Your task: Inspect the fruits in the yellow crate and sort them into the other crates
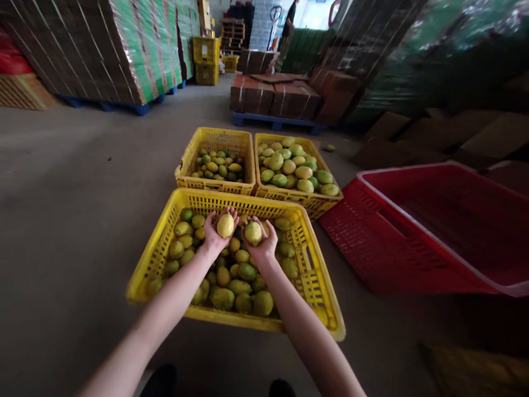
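Observation:
In my left hand (214,234) lies a yellow lemon (225,225), palm up with the fingers curled around its sides. My right hand (266,242) cups a second lemon (253,233), yellow with a greenish tint. Both hands are above the near yellow crate (324,275), which holds many yellow and green lemons (247,271). Behind it stand two smaller yellow crates. The left one (190,160) contains small, mostly green lemons (221,164); the right one (320,207) is heaped with larger yellow-green lemons (303,172).
A large red crate (363,242) stands tilted at the right. Strapped cartons (275,99) rest on a blue pallet (276,121) ahead. Wrapped stacks (152,49) rise at the left. One loose lemon (329,148) lies on the floor. A person (289,22) stands far back.

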`<state>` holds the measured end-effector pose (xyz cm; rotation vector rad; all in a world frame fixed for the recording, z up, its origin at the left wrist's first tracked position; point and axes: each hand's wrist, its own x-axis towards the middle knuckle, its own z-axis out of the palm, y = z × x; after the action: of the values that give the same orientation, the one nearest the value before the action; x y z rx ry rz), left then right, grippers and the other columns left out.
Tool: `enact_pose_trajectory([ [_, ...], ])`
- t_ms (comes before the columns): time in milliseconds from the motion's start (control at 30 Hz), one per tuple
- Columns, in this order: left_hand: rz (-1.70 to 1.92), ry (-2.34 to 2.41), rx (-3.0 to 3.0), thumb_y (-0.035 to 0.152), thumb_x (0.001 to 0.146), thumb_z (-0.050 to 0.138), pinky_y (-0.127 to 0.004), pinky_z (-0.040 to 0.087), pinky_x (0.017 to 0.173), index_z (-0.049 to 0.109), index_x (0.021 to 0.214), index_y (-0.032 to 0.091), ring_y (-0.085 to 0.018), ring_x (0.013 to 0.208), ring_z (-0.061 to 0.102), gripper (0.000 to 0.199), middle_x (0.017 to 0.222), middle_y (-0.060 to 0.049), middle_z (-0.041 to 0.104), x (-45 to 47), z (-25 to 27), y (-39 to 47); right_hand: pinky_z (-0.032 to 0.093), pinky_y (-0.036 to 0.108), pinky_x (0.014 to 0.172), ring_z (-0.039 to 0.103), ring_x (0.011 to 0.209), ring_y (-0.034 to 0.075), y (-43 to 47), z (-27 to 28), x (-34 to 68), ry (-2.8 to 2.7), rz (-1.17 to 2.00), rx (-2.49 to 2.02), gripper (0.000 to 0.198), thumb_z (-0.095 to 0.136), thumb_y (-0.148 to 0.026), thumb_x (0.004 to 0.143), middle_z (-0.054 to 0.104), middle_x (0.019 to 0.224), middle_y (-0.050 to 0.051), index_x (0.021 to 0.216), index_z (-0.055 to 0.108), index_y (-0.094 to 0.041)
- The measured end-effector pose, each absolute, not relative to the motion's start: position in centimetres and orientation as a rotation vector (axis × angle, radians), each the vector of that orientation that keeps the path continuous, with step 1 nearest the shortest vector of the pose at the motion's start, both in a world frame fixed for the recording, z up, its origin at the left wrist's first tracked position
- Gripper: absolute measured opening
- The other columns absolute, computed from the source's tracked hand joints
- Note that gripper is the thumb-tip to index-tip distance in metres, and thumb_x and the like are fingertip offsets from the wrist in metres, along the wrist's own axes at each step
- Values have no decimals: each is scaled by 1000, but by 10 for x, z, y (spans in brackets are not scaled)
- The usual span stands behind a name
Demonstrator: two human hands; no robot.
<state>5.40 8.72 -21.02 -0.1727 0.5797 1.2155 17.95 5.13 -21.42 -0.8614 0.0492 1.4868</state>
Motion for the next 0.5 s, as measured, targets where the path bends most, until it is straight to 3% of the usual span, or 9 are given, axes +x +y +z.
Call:
enact_pose_trajectory([
  [100, 1270, 591, -246, 28, 95, 43, -30, 63, 74, 67, 117, 18, -18, 78, 73, 34, 84, -8, 73, 47, -222, 92, 62, 31, 72, 71, 73, 16, 44, -228, 168, 45, 1589, -1211, 20, 43, -36, 94, 68, 74, 0, 94, 60, -23],
  [267, 1383, 641, -446, 19, 92, 40, -24, 62, 60, 65, 123, 23, -16, 68, 71, 40, 90, -7, 72, 32, -252, 97, 63, 45, 70, 72, 81, 26, 67, -222, 151, 12, 1638, -1509, 21, 39, -39, 95, 59, 67, 3, 88, 52, -25],
  [400, 1381, 663, -543, 15, 90, 41, -23, 62, 56, 64, 125, 25, -17, 72, 73, 44, 94, -7, 72, 34, -265, 101, 62, 50, 82, 69, 103, 30, 128, -161, 144, -466, 1520, -1220, 50, 37, -64, 91, 68, 102, 13, 109, 57, -23],
  [500, 1337, 645, -507, 15, 88, 42, -25, 62, 57, 65, 122, 27, -16, 65, 71, 42, 87, -6, 70, 41, -265, 100, 60, 46, 87, 62, 121, 29, 153, -133, 142, -659, 1389, -1135, 60, 46, -64, 88, 59, 134, 15, 134, 50, -25],
])
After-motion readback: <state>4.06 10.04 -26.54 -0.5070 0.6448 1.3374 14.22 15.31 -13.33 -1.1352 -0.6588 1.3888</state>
